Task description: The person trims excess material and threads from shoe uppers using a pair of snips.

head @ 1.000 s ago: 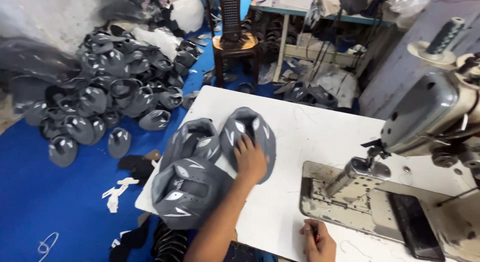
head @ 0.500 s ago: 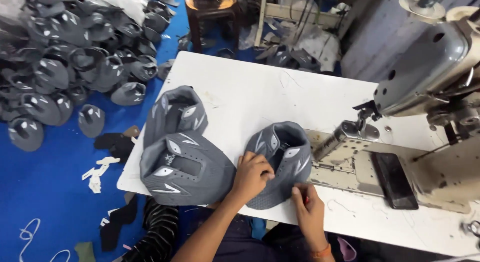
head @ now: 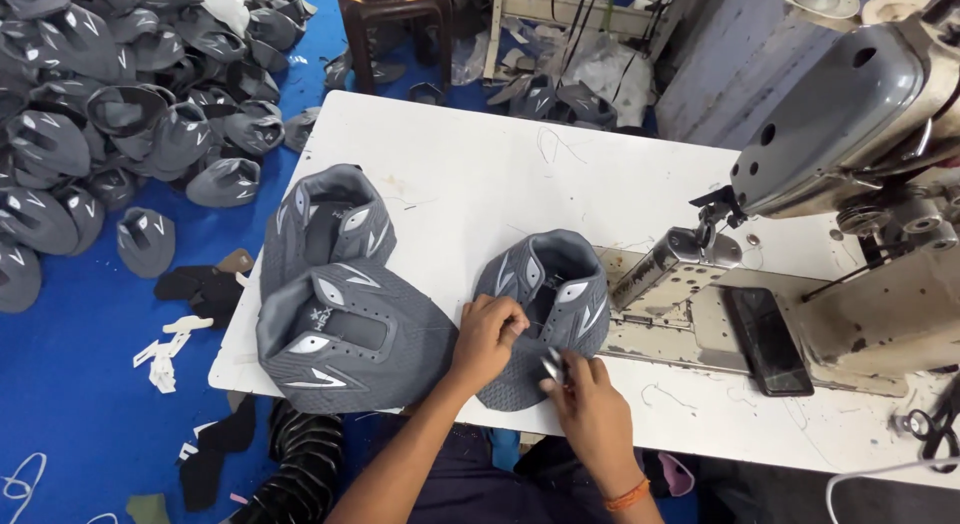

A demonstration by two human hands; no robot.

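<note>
- While both hands work at the near edge of the white table (head: 560, 174), a grey shoe upper (head: 545, 309) lies flat between them and the sewing machine (head: 850, 174).
- Left hand (head: 487, 336) is curled closed, fingertips pinching the upper's near-left edge.
- Right hand (head: 590, 409) is closed around a small metal tool (head: 555, 366), maybe snips, too small to be sure, with its tip on the upper's front part.
- Just left of the left hand sits a stack of grey uppers (head: 345, 294), two showing, the nearer one overlapping the farther; it crowds that side, almost touching the wrist.
- To the right, the machine's post and needle arm (head: 680, 264) stand just beside the upper's far-right edge, hemming it in.
- A dark phone (head: 768, 342) lies on the machine bed, well clear of the hands.
- Scissors (head: 935, 429) peek in at the far right table edge.
- On the blue floor (head: 80, 384), a big heap of grey uppers (head: 120, 114) piles up at the left; loose dark and white scraps (head: 195, 314) lie nearer the table.
- A wooden stool (head: 392, 24) stands beyond the table's far edge.
- As for direction: the upper's long axis runs near-to-far, leaning slightly right; its open collar points away toward the machine, its textured toe end toward the person.
</note>
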